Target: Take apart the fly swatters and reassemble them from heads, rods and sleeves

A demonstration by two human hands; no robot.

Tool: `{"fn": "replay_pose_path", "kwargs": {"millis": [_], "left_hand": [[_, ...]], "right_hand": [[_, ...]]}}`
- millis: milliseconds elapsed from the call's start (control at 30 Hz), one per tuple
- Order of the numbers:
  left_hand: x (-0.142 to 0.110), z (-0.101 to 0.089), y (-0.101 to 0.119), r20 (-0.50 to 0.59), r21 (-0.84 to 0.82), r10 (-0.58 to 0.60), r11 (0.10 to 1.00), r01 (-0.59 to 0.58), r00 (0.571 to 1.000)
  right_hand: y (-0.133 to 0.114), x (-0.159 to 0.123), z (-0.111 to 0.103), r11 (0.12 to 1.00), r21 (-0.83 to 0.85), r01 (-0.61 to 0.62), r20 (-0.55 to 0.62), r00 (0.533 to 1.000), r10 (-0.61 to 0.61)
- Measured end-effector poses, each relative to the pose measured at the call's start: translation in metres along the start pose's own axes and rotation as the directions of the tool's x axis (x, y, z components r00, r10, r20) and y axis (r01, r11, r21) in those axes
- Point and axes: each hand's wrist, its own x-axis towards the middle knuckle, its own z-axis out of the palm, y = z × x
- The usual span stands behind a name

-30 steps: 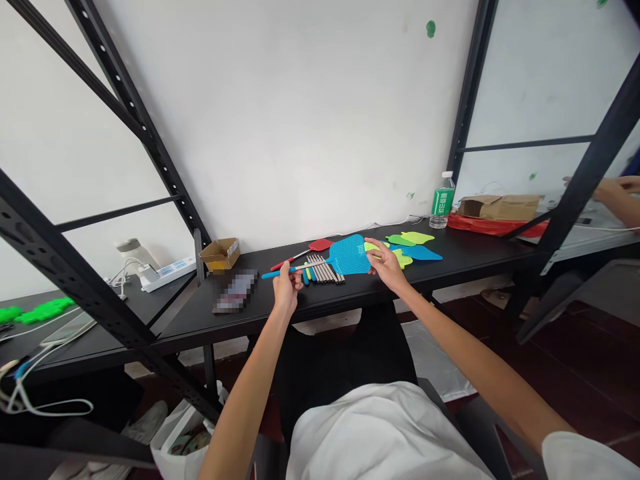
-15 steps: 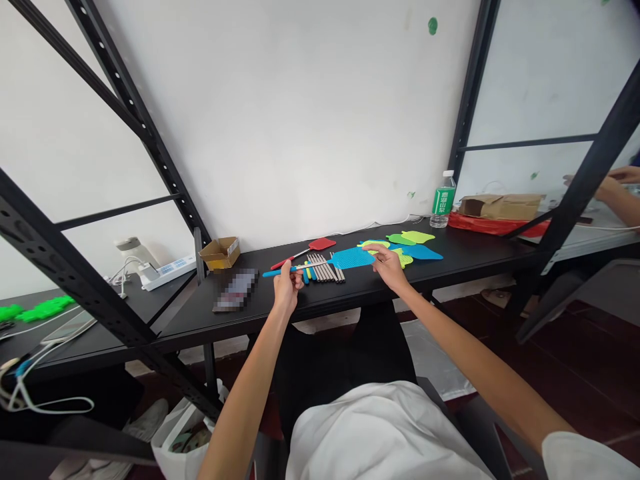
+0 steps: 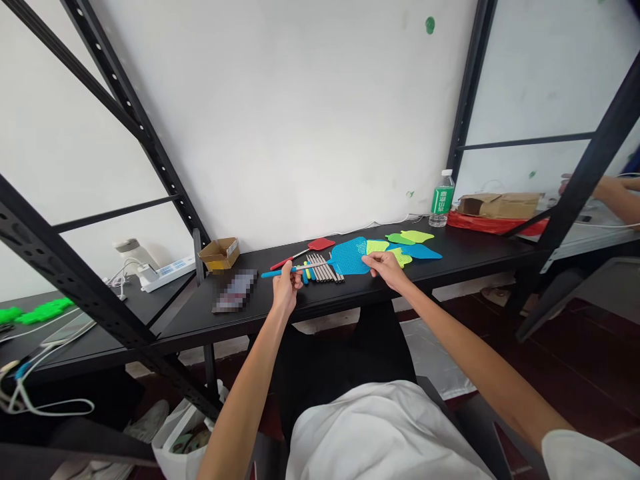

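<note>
A blue fly swatter (image 3: 349,256) with a metal rod and a blue grip is held level over the table. My left hand (image 3: 286,285) is closed round it where grip and rod meet. With thumb and fingers my right hand (image 3: 384,267) pinches the right edge of its perforated head. Beneath the rod lies a row of metal rods (image 3: 327,271) with coloured ends. Behind them rests a red fly swatter (image 3: 320,245). To the right, loose swatter heads lie spread out: a blue one (image 3: 424,252), a lime one (image 3: 418,236) and several more, partly overlapping.
A black table (image 3: 197,325) runs along the wall between shelf posts. On it stand a small cardboard box (image 3: 220,254), a phone-like blurred object (image 3: 235,291) and a water bottle (image 3: 442,200). A power strip (image 3: 169,273) is at the left. Another person's arm (image 3: 615,193) shows far right.
The blue swatter's head has turned to show its broad face more fully. My right hand has shifted from the head's upper right part down to its right edge. My left hand keeps its hold.
</note>
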Motion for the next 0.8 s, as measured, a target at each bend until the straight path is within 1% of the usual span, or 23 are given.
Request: {"fn": "replay_pose_path", "kwargs": {"millis": [133,267,333,433,533,667,800], "left_hand": [[-0.001,0.0,0.0,0.03,0.027,0.01,1.0,-0.011,1.0],[-0.003,0.002,0.001,0.112,0.088,0.037,0.995,-0.047,0.993],[-0.005,0.003,0.002,0.149,0.118,0.039,0.991,-0.057,0.988],[-0.006,0.004,0.002,0.15,0.145,0.019,0.989,-0.041,0.989],[-0.006,0.004,0.002,0.157,0.178,-0.007,0.984,-0.022,0.988],[-0.006,0.003,0.002,0.16,0.142,0.031,0.988,-0.054,0.987],[-0.004,0.002,0.001,0.12,0.096,0.048,0.994,-0.06,0.992]], "right_hand": [[0.002,0.001,-0.001,0.999,0.017,-0.044,0.017,0.999,0.044],[0.007,0.003,-0.002,0.99,0.095,-0.104,0.019,0.995,0.102],[0.01,0.005,-0.002,0.979,0.151,-0.14,0.005,0.99,0.141],[0.01,0.008,-0.001,0.948,0.235,-0.213,-0.048,0.972,0.23],[0.008,0.011,0.0,0.896,0.365,-0.252,-0.115,0.943,0.312],[0.004,0.012,-0.003,0.782,0.589,-0.205,-0.151,0.922,0.356],[0.004,0.014,-0.007,0.678,0.717,-0.161,-0.174,0.9,0.399]]}}
